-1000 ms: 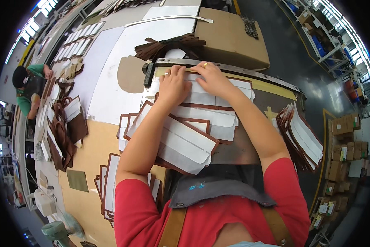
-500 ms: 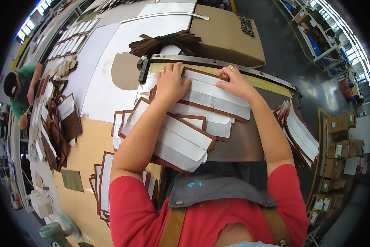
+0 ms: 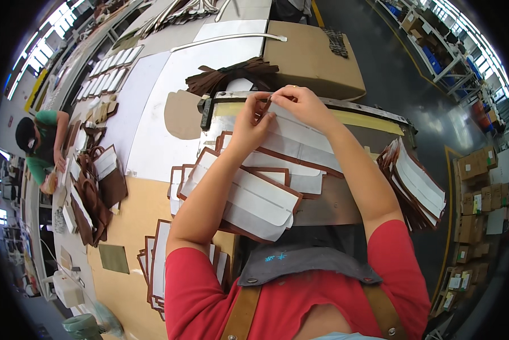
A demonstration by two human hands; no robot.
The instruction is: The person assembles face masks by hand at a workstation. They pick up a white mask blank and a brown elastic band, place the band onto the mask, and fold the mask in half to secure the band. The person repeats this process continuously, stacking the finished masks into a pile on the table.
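A white-lined panel with a brown leather border (image 3: 302,139) lies on the metal worktop (image 3: 328,208) in front of me. At its far left corner my left hand (image 3: 251,124) curls its fingers on the brown edge. My right hand (image 3: 302,107) meets it there, thumb and fingers pinched on the same edge. Both sets of fingertips nearly touch, and the fold of the edge between them is partly hidden. Under and beside my left forearm, similar panels (image 3: 249,201) overlap in a loose fan.
A metal bar (image 3: 351,106) runs along the worktop's far side, before a bundle of dark brown strips (image 3: 229,75) and a cardboard box (image 3: 317,62). More panels hang at the right (image 3: 416,181) and lie at the lower left (image 3: 159,263). A co-worker (image 3: 42,144) sits far left.
My right hand has moved left along the panel's far edge to join my left hand at the corner. My left fingers have curled in to the edge. The view has shifted slightly.
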